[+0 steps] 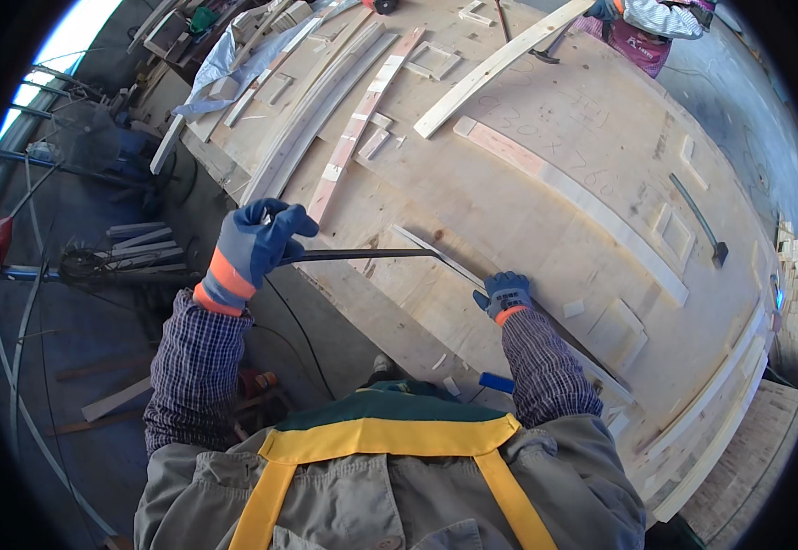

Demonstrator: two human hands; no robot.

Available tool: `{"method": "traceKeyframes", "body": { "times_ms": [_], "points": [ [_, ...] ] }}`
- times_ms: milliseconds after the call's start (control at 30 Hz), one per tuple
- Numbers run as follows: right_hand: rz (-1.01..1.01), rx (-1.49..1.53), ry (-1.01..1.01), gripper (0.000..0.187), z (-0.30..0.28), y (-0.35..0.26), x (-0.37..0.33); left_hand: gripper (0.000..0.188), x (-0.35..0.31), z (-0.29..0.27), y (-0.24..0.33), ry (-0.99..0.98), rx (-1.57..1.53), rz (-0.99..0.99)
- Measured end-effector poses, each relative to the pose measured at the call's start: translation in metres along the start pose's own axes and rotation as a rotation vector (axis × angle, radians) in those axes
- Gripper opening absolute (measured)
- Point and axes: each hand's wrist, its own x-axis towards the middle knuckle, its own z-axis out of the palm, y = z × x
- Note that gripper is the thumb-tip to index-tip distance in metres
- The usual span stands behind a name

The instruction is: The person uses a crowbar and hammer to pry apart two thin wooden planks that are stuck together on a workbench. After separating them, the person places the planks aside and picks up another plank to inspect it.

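Dark bar [362, 255]: clamped in the left hand [263, 240]
Wooden strip [461, 269]: touched by the right hand [506, 292], whose grip cannot be told

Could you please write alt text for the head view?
The left hand, in an orange-cuffed blue glove, holds a slender dark metal bar; the similarly gloved right hand rests on a narrow pale wooden strip atop a broad plywood surface.

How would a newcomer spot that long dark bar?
Find the big wooden table. By its near edge, look for the gloved left hand; the bar runs from there toward the gloved right hand. It's thin and dark, unlike the pale wood strips nearby.
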Motion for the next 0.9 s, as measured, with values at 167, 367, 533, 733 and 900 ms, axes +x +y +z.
{"method": "traceKeyframes", "body": {
  "times_ms": [167, 367, 533, 733, 900],
  "points": [
    [-0.009, 0.006, -0.017, 0.045, 0.009, 0.003, 0.004, 0.025, 0.07, 0.002, 0.026, 0.102, 0.13, -0.017],
    [-0.032, -0.006, -0.07, 0.048, 0.007, 0.006, 0.006, 0.016, 0.034, -0.036, -0.06, 0.248, -0.013, 0.084],
    [-0.052, -0.018, -0.054, 0.049, 0.008, 0.007, 0.008, 0.023, -0.064, -0.051, -0.185, 0.302, -0.341, 0.083],
    [-0.054, -0.039, 0.024, 0.045, 0.016, 0.008, 0.008, 0.032, -0.139, -0.03, -0.297, 0.234, 0.295, 0.134],
    [-0.062, -0.049, 0.035, 0.049, 0.018, 0.008, 0.007, 0.032, -0.163, -0.005, -0.365, 0.107, 0.079, -0.159]
  ]
}}
